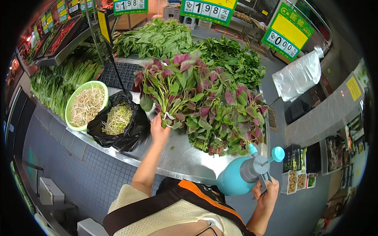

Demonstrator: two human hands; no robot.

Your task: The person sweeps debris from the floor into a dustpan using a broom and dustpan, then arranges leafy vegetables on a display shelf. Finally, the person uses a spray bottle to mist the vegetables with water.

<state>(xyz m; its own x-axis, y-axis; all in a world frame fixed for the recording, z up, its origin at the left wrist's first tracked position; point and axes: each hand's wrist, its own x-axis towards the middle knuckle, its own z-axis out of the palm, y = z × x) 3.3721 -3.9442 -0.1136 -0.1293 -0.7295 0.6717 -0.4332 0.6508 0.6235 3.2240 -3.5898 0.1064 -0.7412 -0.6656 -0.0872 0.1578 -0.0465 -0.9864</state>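
My left hand is closed round the tied stems of a bunch of red amaranth, its purple and green leaves fanning away from me. To its right lies a pile of red amaranth on the metal counter. My right hand grips the handle of a turquoise pump spray bottle with a grey collar. The bottle's nozzle points at the near right edge of the pile. Left of my left hand stands a black plastic bag holding bean sprouts.
A green basin of sprouts stands beside the bag. Leafy greens lie at the back, with darker greens next to them. Price signs hang above. A roll of clear bags is at the right. A black crate sits behind the bag.
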